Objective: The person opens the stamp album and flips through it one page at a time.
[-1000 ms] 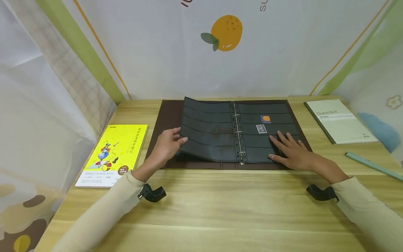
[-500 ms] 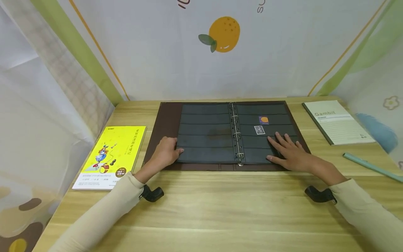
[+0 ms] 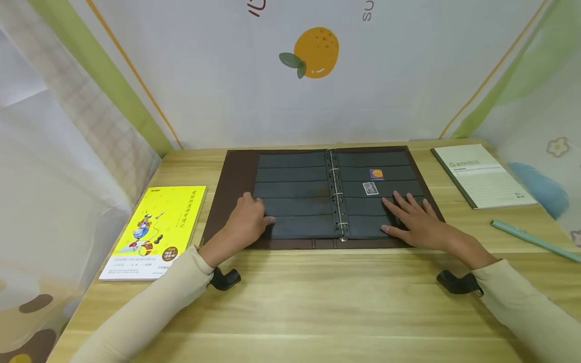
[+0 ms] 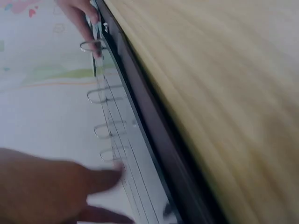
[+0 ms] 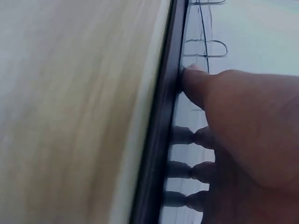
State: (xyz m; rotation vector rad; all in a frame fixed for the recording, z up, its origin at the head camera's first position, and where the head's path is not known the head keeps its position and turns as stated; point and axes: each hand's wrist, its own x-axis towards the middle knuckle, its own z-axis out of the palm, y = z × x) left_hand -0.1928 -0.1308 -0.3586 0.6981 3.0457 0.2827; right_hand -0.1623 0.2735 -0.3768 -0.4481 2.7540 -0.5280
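Observation:
A stamp album (image 3: 237, 174) with a dark brown cover lies spread on the table, its metal rings (image 3: 337, 189) running down the middle. Black pocket pages lie flat on both sides. On the right page (image 3: 376, 159), a purple-and-orange stamp (image 3: 376, 174) sits above a grey stamp (image 3: 370, 188). My left hand (image 3: 245, 220) is over the lower outer edge of the left page (image 3: 292, 176), thumb stretched toward the rings; in the left wrist view its thumb and finger are apart. My right hand (image 3: 418, 225) rests on the right page's lower corner, fingers spread, fingertips mirrored in the glossy page.
A yellow book (image 3: 159, 222) lies left of the album, close to my left forearm. To the right are a Gambit notepad (image 3: 483, 176) and a light green stick-like item (image 3: 531, 238). A white curtain (image 3: 218, 96) with an orange print hangs behind the table (image 3: 327, 297).
The left page, raised in my left hand a second ago, has come down flat on the left side. My left hand has since shifted right over its edge. My right hand stays on the page.

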